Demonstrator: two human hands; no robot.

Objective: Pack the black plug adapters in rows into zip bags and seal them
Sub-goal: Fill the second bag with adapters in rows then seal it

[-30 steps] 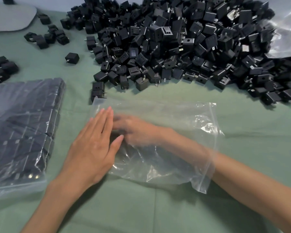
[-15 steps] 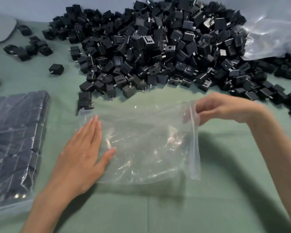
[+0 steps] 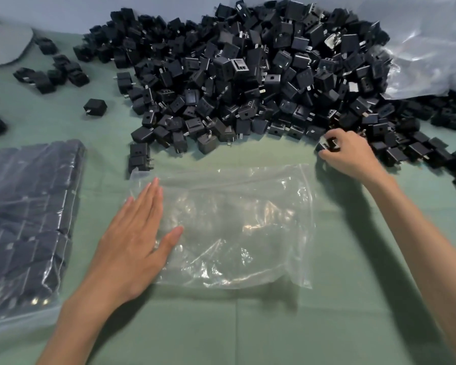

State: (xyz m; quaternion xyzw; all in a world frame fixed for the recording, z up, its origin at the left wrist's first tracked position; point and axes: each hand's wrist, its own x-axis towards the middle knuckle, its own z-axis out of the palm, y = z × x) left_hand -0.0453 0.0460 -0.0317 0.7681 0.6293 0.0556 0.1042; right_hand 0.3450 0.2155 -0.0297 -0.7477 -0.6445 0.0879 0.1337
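Presses the bag (image 3: 234,227) flat with the left hand (image 3: 132,246), grip straight and unclenched, and holds the right hand (image 3: 350,154) at the pile (image 3: 248,75), grip curled round an adapter (image 3: 327,144).

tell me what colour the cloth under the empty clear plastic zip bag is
Plain pale green cloth, no pattern; the head view shows it best.

The desk (image 3: 248,338) is covered in green cloth; a flat grey rounded object (image 3: 3,46) lies far left, crumpled clear plastic (image 3: 427,48) far right.
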